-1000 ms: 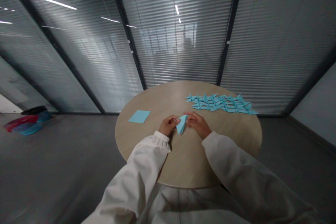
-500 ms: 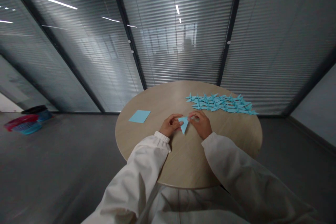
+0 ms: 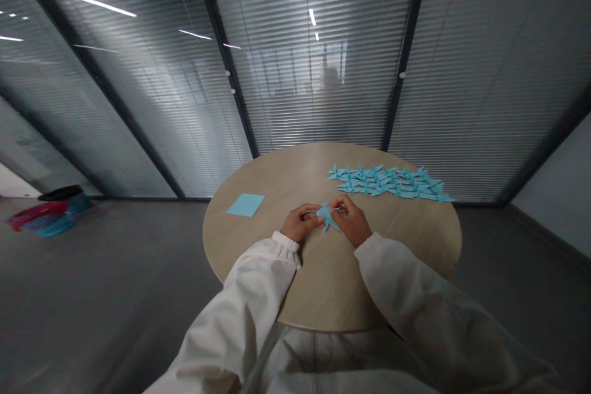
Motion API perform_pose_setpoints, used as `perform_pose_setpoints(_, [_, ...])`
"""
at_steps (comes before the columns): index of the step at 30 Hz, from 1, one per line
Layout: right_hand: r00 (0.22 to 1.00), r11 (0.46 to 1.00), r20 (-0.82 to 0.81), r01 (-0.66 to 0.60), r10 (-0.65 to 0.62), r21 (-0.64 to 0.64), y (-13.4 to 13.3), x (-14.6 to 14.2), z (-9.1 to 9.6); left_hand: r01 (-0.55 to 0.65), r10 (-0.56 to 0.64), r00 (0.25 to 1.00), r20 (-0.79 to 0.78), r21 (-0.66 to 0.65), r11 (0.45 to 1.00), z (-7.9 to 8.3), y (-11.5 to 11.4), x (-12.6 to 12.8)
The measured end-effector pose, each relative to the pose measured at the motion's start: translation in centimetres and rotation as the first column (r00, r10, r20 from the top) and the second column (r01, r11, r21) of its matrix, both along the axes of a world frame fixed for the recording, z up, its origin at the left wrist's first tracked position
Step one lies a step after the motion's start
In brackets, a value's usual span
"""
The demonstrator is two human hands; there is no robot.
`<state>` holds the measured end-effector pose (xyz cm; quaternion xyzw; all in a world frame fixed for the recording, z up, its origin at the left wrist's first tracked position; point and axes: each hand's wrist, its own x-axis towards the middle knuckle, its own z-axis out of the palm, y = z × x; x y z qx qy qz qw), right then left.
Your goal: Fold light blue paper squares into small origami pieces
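A small light-blue piece of folded paper (image 3: 325, 217) is held between my two hands, just above the round table. My left hand (image 3: 299, 221) pinches its left side, and my right hand (image 3: 352, 220) pinches its right side. Two points of the paper spread apart at its lower end. Fingers cover part of its sides. To the left lies a flat blue paper sheet (image 3: 246, 204). Several folded blue paper cranes (image 3: 390, 180) stand close together in rows at the back right.
The round wooden table (image 3: 330, 295) has its near edge by my lap. Glass partitions with blinds (image 3: 318, 111) rise behind it. On the floor at the far left are a red and blue basket (image 3: 44, 220) and a dark-rimmed bin (image 3: 69, 197).
The folded paper has gone from one downward-pointing tip to a shape with two spread points. My hands stay nearly in place, with the fingers shifted slightly on the paper.
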<state>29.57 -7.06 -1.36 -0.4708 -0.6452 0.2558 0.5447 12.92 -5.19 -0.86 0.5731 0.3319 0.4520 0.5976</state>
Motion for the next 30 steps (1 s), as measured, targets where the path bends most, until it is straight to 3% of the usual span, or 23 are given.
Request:
perform_pose_setpoints(4, [0.994,0.994,-0.012,-0.112,0.112,-0.003,-0.4,-0.3,0.2,-0.082,0.082,0.997,0.002,-0.016,0.997,0.5,-0.2,-0.1])
perform_pose_setpoints(9, [0.988,0.988,-0.050,-0.149,0.147,-0.046,-0.3,-0.3,0.0,-0.164,0.166,0.985,-0.045,0.034,0.986,0.4,0.2,-0.3])
perform_pose_setpoints(15, [0.970,0.981,-0.163,-0.190,0.180,-0.049,0.3,0.0,-0.4,-0.224,0.256,0.955,-0.153,0.196,0.954,0.2,0.3,-0.3])
perform_pose_setpoints(20, [0.988,0.986,-0.010,-0.154,0.153,-0.072,0.4,0.2,-0.8,-0.248,0.342,0.917,-0.204,0.381,0.891,0.4,0.0,-0.3])
perform_pose_setpoints(24, [0.985,0.990,0.106,-0.138,0.139,-0.020,0.5,0.2,-0.9,-0.226,0.362,0.912,-0.193,0.501,0.835,0.4,0.0,-0.4])
perform_pose_setpoints(30, [0.988,0.995,0.112,-0.101,0.103,-0.025,0.3,0.5,-0.6,-0.181,0.369,0.884,-0.288,0.516,0.837,0.6,-0.3,-0.2])
